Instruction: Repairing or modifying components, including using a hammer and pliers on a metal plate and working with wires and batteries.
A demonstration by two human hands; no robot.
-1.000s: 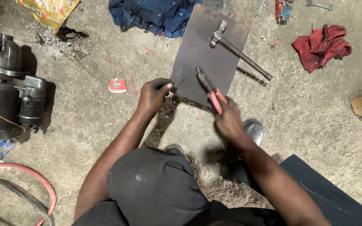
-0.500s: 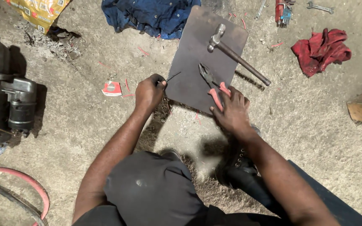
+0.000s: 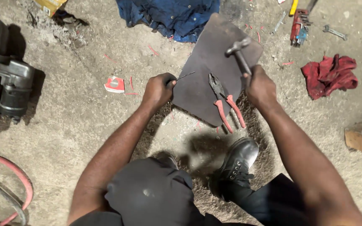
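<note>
Our left hand pinches a thin rod on the plate, right hand grips the hammer, pliers at 6 o'clock of it.

Pliers have red handles; the plate is dark grey, the cloth blue, the rag red, the shoe black.

Over a dark metal plate lying on the dirt floor, the left hand pinches a thin nail against the plate while the right hand grips a hammer above it, with red-handled pliers resting between the two hands.
</note>
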